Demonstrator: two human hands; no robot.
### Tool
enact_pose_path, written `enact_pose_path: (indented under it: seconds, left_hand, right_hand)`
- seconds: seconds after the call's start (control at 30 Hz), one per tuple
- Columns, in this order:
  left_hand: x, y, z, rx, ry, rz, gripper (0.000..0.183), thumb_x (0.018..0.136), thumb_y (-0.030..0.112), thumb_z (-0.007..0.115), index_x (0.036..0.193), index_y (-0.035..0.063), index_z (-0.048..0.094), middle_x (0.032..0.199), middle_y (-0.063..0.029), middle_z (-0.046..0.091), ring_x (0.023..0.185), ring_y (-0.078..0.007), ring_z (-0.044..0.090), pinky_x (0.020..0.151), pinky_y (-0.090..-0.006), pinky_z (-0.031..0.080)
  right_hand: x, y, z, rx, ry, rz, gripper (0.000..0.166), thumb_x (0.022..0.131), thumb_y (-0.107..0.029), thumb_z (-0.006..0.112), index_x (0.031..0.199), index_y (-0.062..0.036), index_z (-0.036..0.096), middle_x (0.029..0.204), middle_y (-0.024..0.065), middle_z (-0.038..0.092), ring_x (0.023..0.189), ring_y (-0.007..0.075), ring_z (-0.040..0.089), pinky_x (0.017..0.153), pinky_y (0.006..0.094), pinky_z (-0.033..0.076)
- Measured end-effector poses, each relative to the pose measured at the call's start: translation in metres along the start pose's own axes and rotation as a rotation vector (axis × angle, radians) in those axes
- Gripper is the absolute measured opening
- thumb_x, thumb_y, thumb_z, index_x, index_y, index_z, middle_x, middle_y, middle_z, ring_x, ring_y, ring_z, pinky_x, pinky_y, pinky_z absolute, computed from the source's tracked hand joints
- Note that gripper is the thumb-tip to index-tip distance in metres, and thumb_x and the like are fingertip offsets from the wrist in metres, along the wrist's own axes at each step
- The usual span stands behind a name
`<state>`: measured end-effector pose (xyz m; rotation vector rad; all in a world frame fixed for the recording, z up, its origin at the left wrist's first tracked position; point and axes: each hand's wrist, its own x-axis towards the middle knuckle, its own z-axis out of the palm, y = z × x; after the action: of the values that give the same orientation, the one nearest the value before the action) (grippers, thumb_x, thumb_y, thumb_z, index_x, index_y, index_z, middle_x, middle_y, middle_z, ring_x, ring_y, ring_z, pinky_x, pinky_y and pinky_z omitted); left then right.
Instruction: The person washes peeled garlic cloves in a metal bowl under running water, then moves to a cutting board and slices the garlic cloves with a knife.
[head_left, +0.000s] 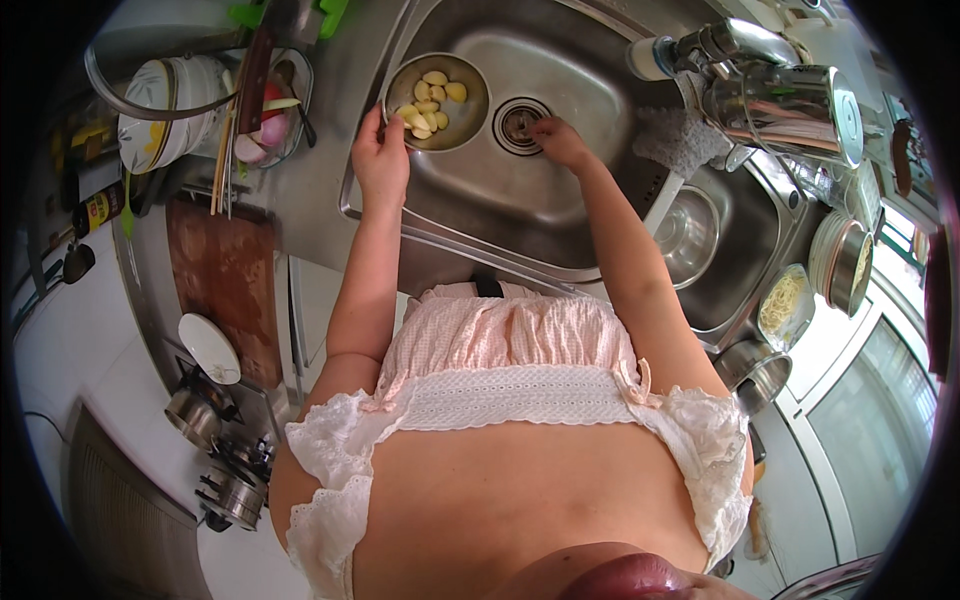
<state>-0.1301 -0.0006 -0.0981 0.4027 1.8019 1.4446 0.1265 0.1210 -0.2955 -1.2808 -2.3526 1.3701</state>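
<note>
My left hand (381, 150) grips the rim of a round metal bowl (465, 124) at the left side of the stainless steel sink basin (517, 195). Several peeled garlic cloves (427, 109) lie in the bowl, most of them towards its left side. Right of the bowl, the fingers of my right hand (561, 142) reach to the edge of the sink drain (519, 126), where brownish matter shows in the strainer. The fingertips are partly hidden, so whether they hold anything cannot be told.
A grey cloth (675, 139) hangs over the divider beside the faucet (739, 41). In the smaller basin sits a metal bowl (686, 225). At the left are a glass dish (289, 142) with onions, stacked bowls (172, 112) and a wooden cutting board (225, 277). Shredded food on a plate (786, 304) stands right.
</note>
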Motion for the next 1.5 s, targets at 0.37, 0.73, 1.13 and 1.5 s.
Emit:
enact_pose_path:
  seconds: [0.37,0.73,1.13,1.5]
  left_hand:
    - [-0.009,0.002,0.004,-0.084,0.006,0.005,0.031,0.092,0.012,0.055,0.122,0.0034,0.056,0.093,-0.0017,0.063,0.076,-0.0066,0.057,0.062,-0.0221,0.048]
    - [-0.032,0.028,0.012,-0.096,-0.061,0.025,0.035,0.09,0.01,0.057,0.124,0.0023,0.054,0.096,-0.0054,0.064,0.08,-0.0106,0.062,0.065,-0.0246,0.053]
    - [-0.092,0.031,-0.008,0.134,-0.196,0.389,0.032,0.086,0.014,0.06,0.114,0.0001,0.059,0.088,-0.0094,0.068,0.068,-0.0114,0.063,0.061,-0.0275,0.051]
    - [-0.152,0.043,-0.045,0.445,-0.095,0.456,0.051,0.086,0.026,0.059,0.129,0.0016,0.046,0.12,-0.0222,0.055,0.109,-0.0369,0.055,0.094,-0.0399,0.045]
  right_hand:
    - [-0.02,-0.085,-0.032,1.022,-0.163,0.485,0.041,0.086,-0.027,0.062,0.121,-0.0078,0.057,0.104,0.0055,0.067,0.091,0.0166,0.064,0.074,0.0319,0.048]
    - [-0.035,-0.107,-0.053,0.15,0.276,0.345,0.026,0.084,-0.026,0.059,0.1,-0.0064,0.067,0.095,0.0122,0.066,0.086,0.0231,0.064,0.074,0.0332,0.05]
    - [-0.127,-0.237,-0.083,0.708,0.137,0.142,0.044,0.096,-0.037,0.047,0.128,-0.0065,0.049,0.114,0.0038,0.059,0.091,0.0124,0.06,0.064,0.0243,0.049]
    - [-0.143,-0.255,-0.053,0.763,0.044,0.149,0.031,0.092,-0.019,0.049,0.119,-0.0037,0.053,0.104,0.0064,0.061,0.084,0.0159,0.063,0.059,0.0272,0.051]
